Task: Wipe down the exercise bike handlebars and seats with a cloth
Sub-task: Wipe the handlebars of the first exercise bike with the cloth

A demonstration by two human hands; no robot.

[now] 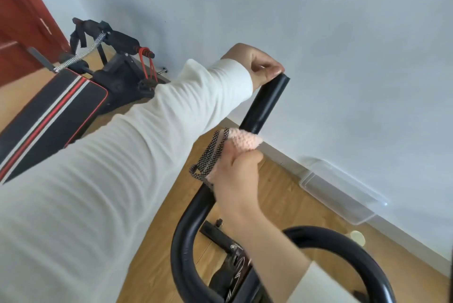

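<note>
Handlebar (263,104): glossy black round tube, rising in a curve from the bottom of the frame to its centre; your left grip (262,65) is curled over its top end; your right grip (236,175) is clenched round the cloth (245,142), a pink nubbly fabric with black-and-white dotted edging, wrapped on the bar mid-frame; white markings on the bike frame (235,275) at the bottom are unreadable.
</note>
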